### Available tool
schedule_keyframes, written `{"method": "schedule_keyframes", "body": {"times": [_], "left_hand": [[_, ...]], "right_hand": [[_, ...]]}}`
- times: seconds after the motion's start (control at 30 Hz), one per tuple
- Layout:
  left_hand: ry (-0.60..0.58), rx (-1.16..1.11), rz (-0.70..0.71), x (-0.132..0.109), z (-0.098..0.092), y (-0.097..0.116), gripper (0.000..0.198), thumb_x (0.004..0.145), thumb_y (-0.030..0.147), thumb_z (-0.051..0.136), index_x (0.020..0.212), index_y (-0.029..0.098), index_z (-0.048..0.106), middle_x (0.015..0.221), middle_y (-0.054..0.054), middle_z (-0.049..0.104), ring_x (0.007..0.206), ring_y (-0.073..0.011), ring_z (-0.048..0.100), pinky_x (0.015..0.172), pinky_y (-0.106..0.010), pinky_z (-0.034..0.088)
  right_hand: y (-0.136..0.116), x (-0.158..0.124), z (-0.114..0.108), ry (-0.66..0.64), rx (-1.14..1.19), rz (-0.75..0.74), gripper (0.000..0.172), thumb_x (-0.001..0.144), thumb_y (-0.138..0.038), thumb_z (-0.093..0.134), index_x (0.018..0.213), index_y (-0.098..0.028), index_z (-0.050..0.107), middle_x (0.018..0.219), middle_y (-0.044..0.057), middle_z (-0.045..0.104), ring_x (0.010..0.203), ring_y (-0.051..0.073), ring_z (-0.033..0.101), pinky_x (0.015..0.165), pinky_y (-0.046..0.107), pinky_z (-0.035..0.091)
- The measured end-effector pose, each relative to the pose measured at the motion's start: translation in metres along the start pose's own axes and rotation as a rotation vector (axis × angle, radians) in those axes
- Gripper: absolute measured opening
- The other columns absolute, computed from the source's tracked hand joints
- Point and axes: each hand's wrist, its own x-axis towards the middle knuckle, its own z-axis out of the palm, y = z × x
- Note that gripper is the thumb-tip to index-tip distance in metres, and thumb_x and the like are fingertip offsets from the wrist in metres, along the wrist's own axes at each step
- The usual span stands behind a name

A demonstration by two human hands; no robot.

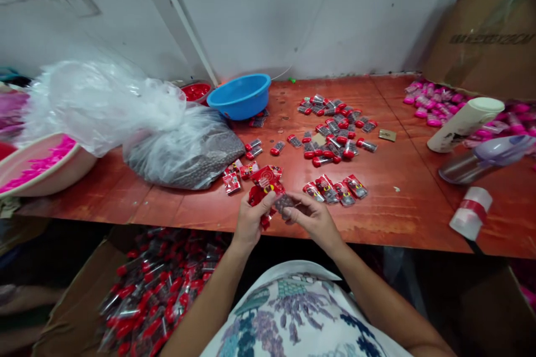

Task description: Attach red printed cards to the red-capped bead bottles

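My left hand is closed around several red printed packets just over the table's front edge. Between both hands is a small dark, bumpy piece, pinched by my right hand; its exact kind is unclear. To the right, a short row of red-and-clear packets lies flat on the table. More red packets lie left of my hands. Beyond them are scattered small clear tubes with red caps and dark contents.
On the red-brown table stand a blue basin, a clear bag of dark pieces and a basin of pink pieces. At right are a tumbler, a white cylinder and a roll. Below sits a box of capped tubes.
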Motion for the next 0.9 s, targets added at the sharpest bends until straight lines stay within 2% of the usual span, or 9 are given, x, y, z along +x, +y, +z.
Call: {"method": "schedule_keyframes", "body": {"times": [0.07, 0.13, 0.27, 0.4, 0.47, 0.63, 0.73, 0.8, 0.9], "left_hand": [[-0.019, 0.010, -0.023, 0.002, -0.002, 0.004, 0.024, 0.067, 0.033, 0.076, 0.078, 0.013, 0.067, 0.049, 0.006, 0.051, 0.037, -0.0039, 0.036, 0.036, -0.016, 0.029], [0.006, 0.006, 0.007, 0.001, 0.001, 0.006, 0.022, 0.064, 0.029, 0.078, 0.075, 0.014, 0.067, 0.053, 0.004, 0.056, 0.040, -0.0044, 0.041, 0.039, -0.017, 0.034], [0.053, -0.010, 0.102, -0.004, 0.012, 0.008, 0.019, 0.062, 0.023, 0.079, 0.075, 0.015, 0.068, 0.070, 0.001, 0.066, 0.060, -0.0089, 0.058, 0.061, -0.020, 0.048], [0.057, 0.041, 0.097, -0.006, 0.016, 0.010, 0.023, 0.063, 0.024, 0.079, 0.081, 0.015, 0.069, 0.075, -0.001, 0.069, 0.064, -0.0110, 0.061, 0.062, -0.021, 0.049], [0.009, 0.054, 0.074, -0.006, 0.014, 0.013, 0.028, 0.062, 0.026, 0.079, 0.087, 0.016, 0.069, 0.079, -0.002, 0.070, 0.066, -0.0124, 0.062, 0.060, -0.021, 0.050], [-0.097, 0.025, 0.031, -0.007, 0.012, 0.013, 0.042, 0.063, 0.027, 0.079, 0.102, 0.017, 0.066, 0.081, -0.003, 0.070, 0.062, -0.0139, 0.063, 0.055, -0.024, 0.051], [-0.088, -0.028, 0.023, -0.009, 0.015, 0.010, 0.034, 0.062, 0.027, 0.079, 0.092, 0.017, 0.066, 0.077, -0.002, 0.068, 0.060, -0.0116, 0.061, 0.055, -0.022, 0.050], [-0.026, -0.046, 0.020, -0.009, 0.016, 0.008, 0.026, 0.061, 0.029, 0.080, 0.076, 0.015, 0.064, 0.062, 0.002, 0.062, 0.048, -0.0072, 0.053, 0.046, -0.018, 0.045], [0.074, -0.055, -0.011, -0.010, 0.017, 0.006, 0.033, 0.062, 0.034, 0.080, 0.060, 0.015, 0.053, 0.041, 0.008, 0.043, 0.034, -0.0027, 0.034, 0.034, -0.014, 0.030]], "right_hand": [[-0.001, 0.000, 0.000, -0.018, 0.037, 0.006, 0.036, 0.076, -0.034, 0.070, 0.111, -0.025, 0.067, 0.090, 0.001, 0.062, 0.070, 0.013, 0.062, 0.062, 0.029, 0.056], [0.002, -0.002, 0.002, 0.003, 0.004, -0.034, 0.034, 0.077, -0.034, 0.069, 0.110, -0.026, 0.068, 0.089, 0.001, 0.059, 0.070, 0.013, 0.060, 0.062, 0.029, 0.055], [0.006, -0.008, 0.004, 0.106, -0.280, -0.229, 0.032, 0.084, -0.029, 0.062, 0.117, -0.029, 0.065, 0.088, 0.002, 0.053, 0.077, 0.014, 0.057, 0.069, 0.028, 0.051], [0.005, -0.012, 0.006, 0.165, -0.423, -0.331, 0.035, 0.087, -0.025, 0.058, 0.122, -0.029, 0.061, 0.089, 0.003, 0.054, 0.082, 0.015, 0.056, 0.072, 0.028, 0.049], [0.003, -0.013, 0.007, 0.167, -0.331, -0.296, 0.030, 0.086, -0.027, 0.060, 0.116, -0.027, 0.065, 0.089, 0.003, 0.057, 0.080, 0.015, 0.057, 0.071, 0.029, 0.050], [-0.005, -0.015, 0.013, 0.128, 0.118, -0.064, 0.023, 0.077, -0.030, 0.071, 0.098, -0.021, 0.066, 0.086, 0.001, 0.066, 0.072, 0.013, 0.063, 0.067, 0.028, 0.056], [-0.007, -0.016, 0.015, 0.137, 0.194, -0.028, 0.023, 0.074, -0.030, 0.073, 0.093, -0.020, 0.065, 0.082, 0.000, 0.068, 0.070, 0.013, 0.064, 0.067, 0.028, 0.057], [-0.007, -0.015, 0.013, 0.139, 0.157, -0.054, 0.025, 0.075, -0.030, 0.072, 0.097, -0.021, 0.064, 0.084, 0.000, 0.068, 0.069, 0.013, 0.065, 0.065, 0.028, 0.057], [-0.006, -0.012, 0.004, 0.135, -0.130, -0.222, 0.031, 0.084, -0.029, 0.064, 0.114, -0.025, 0.061, 0.089, 0.002, 0.067, 0.076, 0.014, 0.065, 0.069, 0.029, 0.056]]}}
